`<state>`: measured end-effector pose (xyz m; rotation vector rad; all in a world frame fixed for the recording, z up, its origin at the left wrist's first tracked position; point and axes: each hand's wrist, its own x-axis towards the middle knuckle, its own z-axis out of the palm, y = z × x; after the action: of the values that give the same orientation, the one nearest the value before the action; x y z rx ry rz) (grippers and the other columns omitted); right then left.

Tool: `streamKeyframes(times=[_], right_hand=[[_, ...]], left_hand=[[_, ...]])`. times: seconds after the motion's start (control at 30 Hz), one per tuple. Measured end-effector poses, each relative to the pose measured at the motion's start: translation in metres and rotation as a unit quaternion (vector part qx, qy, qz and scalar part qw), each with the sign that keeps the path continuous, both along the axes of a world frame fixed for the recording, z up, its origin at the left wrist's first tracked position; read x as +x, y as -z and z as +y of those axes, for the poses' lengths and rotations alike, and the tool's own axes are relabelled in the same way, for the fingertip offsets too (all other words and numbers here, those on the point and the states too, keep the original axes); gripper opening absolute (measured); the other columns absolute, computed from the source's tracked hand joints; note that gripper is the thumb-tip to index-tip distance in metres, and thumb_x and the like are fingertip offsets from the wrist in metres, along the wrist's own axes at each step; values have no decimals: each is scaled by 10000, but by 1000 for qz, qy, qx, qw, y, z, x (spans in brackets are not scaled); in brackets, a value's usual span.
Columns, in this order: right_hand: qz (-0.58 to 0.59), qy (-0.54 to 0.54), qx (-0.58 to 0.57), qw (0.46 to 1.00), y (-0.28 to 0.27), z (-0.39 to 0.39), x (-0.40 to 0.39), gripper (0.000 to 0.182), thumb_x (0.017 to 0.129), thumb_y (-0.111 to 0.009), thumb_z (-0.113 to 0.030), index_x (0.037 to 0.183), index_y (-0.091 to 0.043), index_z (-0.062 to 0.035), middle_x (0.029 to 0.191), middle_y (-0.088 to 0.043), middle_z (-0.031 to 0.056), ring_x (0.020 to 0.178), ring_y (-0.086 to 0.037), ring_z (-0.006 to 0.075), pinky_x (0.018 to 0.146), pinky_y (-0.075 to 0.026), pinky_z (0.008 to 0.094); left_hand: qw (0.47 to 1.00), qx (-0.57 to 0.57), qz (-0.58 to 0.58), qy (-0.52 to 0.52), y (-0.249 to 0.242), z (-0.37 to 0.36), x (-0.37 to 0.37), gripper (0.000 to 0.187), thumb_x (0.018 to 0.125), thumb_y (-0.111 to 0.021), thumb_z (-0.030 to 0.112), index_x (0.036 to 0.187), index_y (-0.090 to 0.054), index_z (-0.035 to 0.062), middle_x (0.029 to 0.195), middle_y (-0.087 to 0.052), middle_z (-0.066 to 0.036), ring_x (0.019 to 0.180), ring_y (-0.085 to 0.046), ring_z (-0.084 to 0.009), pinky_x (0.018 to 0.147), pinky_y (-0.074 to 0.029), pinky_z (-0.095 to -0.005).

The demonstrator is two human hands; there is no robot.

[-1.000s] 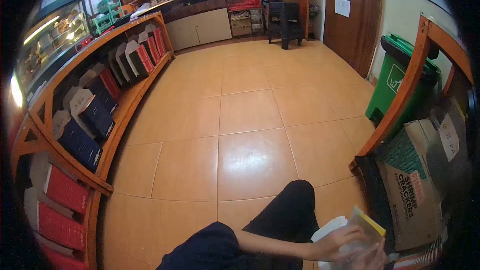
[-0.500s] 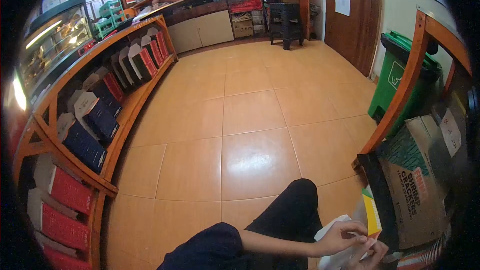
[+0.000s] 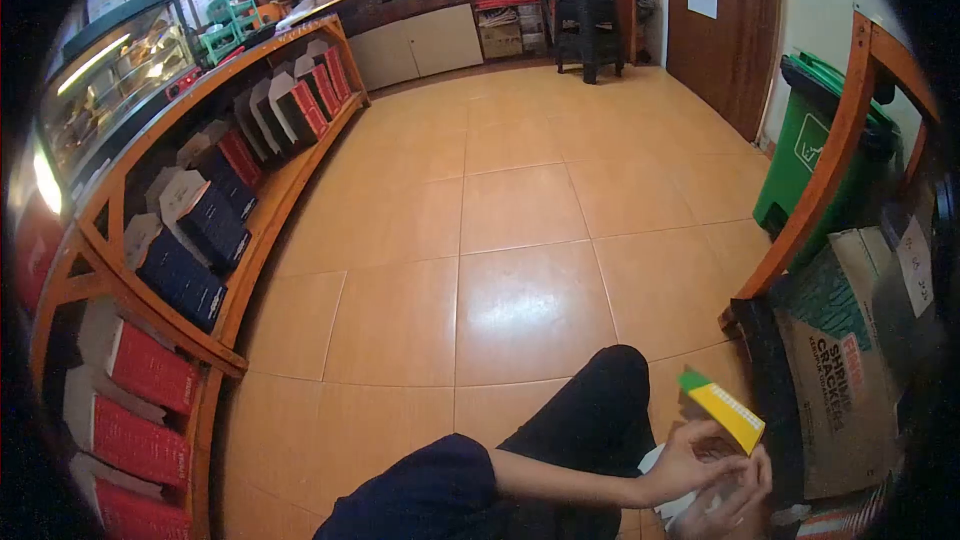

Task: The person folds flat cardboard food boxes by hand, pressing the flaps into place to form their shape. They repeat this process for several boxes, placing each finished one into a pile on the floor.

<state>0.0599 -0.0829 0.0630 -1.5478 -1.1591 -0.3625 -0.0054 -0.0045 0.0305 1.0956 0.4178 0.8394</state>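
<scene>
Low at the right, my left hand (image 3: 690, 462) is closed, its thumb and fingers pinching the lower end of a small yellow and green carton (image 3: 727, 413). The carton is tilted, its green end pointing up and left. Right beside it is my right hand (image 3: 735, 498), fingers bent around the carton's bottom corner; part of this hand is blurred and overlapped by the left. Something white (image 3: 652, 458), like paper or plastic, shows behind and below the left hand. My dark-clothed knees are under the forearm.
A wooden shelf on the left holds blue boxes (image 3: 180, 275) and red boxes (image 3: 140, 440). On the right stand a shrimp crackers cardboard box (image 3: 835, 390), a wooden frame (image 3: 800, 220) and a green bin (image 3: 815, 160). Black stools (image 3: 588, 35) stand near the far counter.
The carton has turned from nearly upright to leaning left, showing more of its yellow face and green end. The hands stay together around its base. The view has shifted slightly.
</scene>
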Motion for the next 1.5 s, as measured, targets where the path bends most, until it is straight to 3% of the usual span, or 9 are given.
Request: streamKeyframes(times=[0.13, 0.3, 0.43, 0.63, 0.77, 0.83, 1.0, 1.27, 1.5], right_hand=[[63, 14, 25, 998, 5, 3, -3, 218, 932, -623, -136, 882, -616, 76, 883, -619, 146, 772, -574, 241, 682, -492, 355], [223, 28, 63, 972, 9, -7, 15, 225, 926, -634, -134, 861, -617, 81, 873, -628, 145, 769, -578, 238, 680, -495, 355], [334, 56, 83, 937, 19, -7, 19, 280, 892, -692, -177, 868, -631, 96, 863, -659, 150, 754, -599, 237, 661, -506, 362], [130, 118, 65, 982, 59, -16, 47, 345, 911, -667, -239, 962, -664, 102, 825, -649, 173, 743, -610, 248, 598, -489, 352], [-40, 18, 110, 993, 40, -6, 41, 347, 924, -648, -240, 974, -660, 103, 836, -646, 183, 735, -610, 267, 591, -485, 355], [-145, -75, 15, 986, 24, -17, 51, 321, 931, -630, -222, 1027, -666, 83, 918, -652, 204, 738, -611, 322, 625, -503, 391], [-129, -40, -36, 990, -7, 2, 10, 249, 884, -637, -35, 1120, -659, 43, 908, -653, 180, 783, -640, 312, 671, -557, 354], [-72, 49, -14, 996, 9, 4, 7, 234, 817, -650, 42, 1050, -643, 62, 890, -654, 146, 712, -654, 209, 622, -568, 290], [-183, -12, -68, 981, -10, 5, 7, 122, 819, -679, 9, 921, -640, 62, 861, -646, 170, 762, -644, 307, 685, -535, 380]], left_hand=[[988, 152, -19, 6, 8, 0, 0, 270, 906, -650, 172, 1132, -661, 26, 1131, -638, -124, 1105, -590, -213, 975, -443, -340], [848, 518, 8, 109, -7, 28, -24, 829, 755, -758, 334, 1439, -366, 76, 1503, -324, -161, 1459, -79, -372, 1156, -74, -547], [793, 605, 38, -59, 22, 30, 1, 490, 799, -682, 157, 1258, -541, 63, 1397, -467, -164, 1371, -346, -388, 1092, -301, -532], [925, 369, -67, -59, 52, 28, -3, 335, 738, -704, 45, 1060, -633, -9, 988, -673, -126, 889, -636, -322, 764, -516, -379], [990, 143, -16, 3, 28, 22, -15, 360, 783, -685, 45, 1132, -615, -14, 949, -683, -102, 903, -643, -235, 818, -502, -347], [890, 424, 69, -154, 46, 28, -13, 373, 776, -676, 35, 1138, -607, -21, 978, -689, -111, 914, -635, -190, 824, -496, -331], [998, 48, 11, 44, 32, 18, -11, 270, 762, -671, 44, 1007, -656, -67, 901, -706, -160, 857, -672, -232, 788, -524, -330], [987, 159, 2, 13, 19, 9, -16, 173, 864, -627, 73, 991, -653, -41, 926, -689, -117, 859, -666, -182, 782, -536, -313], [996, 89, 2, 3, 29, 10, -15, 149, 861, -667, 78, 955, -673, -38, 888, -700, -100, 843, -663, -155, 795, -536, -323]])
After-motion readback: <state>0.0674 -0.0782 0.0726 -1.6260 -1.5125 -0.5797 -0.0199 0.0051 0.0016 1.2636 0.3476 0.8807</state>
